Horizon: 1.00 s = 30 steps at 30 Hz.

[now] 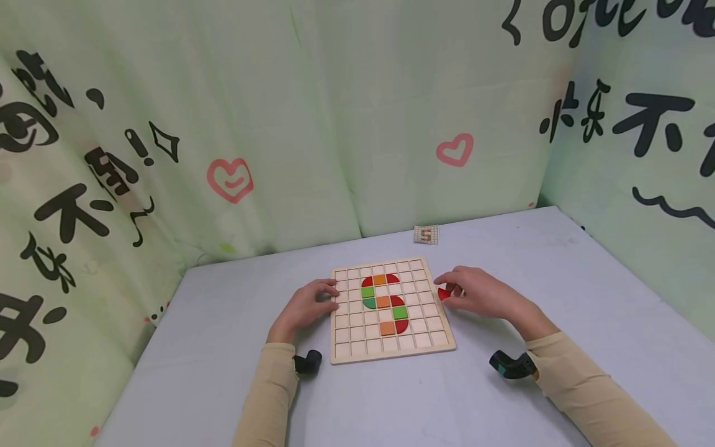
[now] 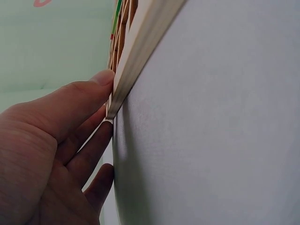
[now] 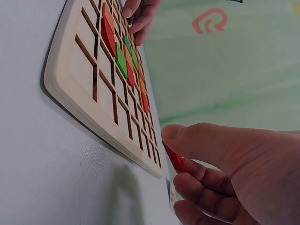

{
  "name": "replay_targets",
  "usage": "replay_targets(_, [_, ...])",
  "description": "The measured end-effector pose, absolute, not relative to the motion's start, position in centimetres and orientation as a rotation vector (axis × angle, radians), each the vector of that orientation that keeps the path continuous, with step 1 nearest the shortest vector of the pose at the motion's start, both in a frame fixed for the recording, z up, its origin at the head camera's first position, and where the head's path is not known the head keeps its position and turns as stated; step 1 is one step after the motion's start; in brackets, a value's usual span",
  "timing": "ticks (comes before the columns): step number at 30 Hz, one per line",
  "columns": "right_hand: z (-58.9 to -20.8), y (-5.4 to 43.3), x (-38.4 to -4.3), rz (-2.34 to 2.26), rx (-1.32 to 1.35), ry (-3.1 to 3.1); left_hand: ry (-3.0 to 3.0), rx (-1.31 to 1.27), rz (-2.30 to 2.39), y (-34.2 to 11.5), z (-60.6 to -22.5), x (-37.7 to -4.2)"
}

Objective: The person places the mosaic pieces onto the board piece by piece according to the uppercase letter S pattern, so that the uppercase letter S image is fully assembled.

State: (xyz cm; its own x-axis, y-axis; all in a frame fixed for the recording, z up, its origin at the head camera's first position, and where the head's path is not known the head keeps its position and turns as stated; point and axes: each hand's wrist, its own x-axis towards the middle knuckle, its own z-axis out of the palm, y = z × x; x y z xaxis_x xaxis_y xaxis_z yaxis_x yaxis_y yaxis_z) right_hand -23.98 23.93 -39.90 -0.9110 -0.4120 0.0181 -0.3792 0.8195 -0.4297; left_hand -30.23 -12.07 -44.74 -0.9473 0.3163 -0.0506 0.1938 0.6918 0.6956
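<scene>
A square wooden grid board (image 1: 347,348) lies on the table. Several red, orange, green and teal tiles in its cells form an S-like shape, with a green tile (image 1: 400,312) on its lower right. My left hand (image 1: 306,306) rests at the board's left edge; thumb and fingertips touch the rim, fingers fairly straight. Just off the right edge, my right hand (image 1: 480,292) pinches a red rounded tile (image 1: 444,293) between thumb and fingers. In the right wrist view that tile (image 3: 173,157) is seen edge-on, partly hidden by the thumb.
Behind the board, near the table's back edge, lies a small card (image 1: 426,234) with an S-like pattern. A white cloth covers the table (image 1: 223,372). Pale green curtains (image 1: 335,124) with black writing and pink hearts hang at the back and sides.
</scene>
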Motion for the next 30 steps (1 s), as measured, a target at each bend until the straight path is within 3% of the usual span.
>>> replay_targets(30, [-40.3, 21.4, -23.8, -0.699, -0.674, 2.860, 2.721, 0.408, 1.088, -12.1, -44.6, -30.3])
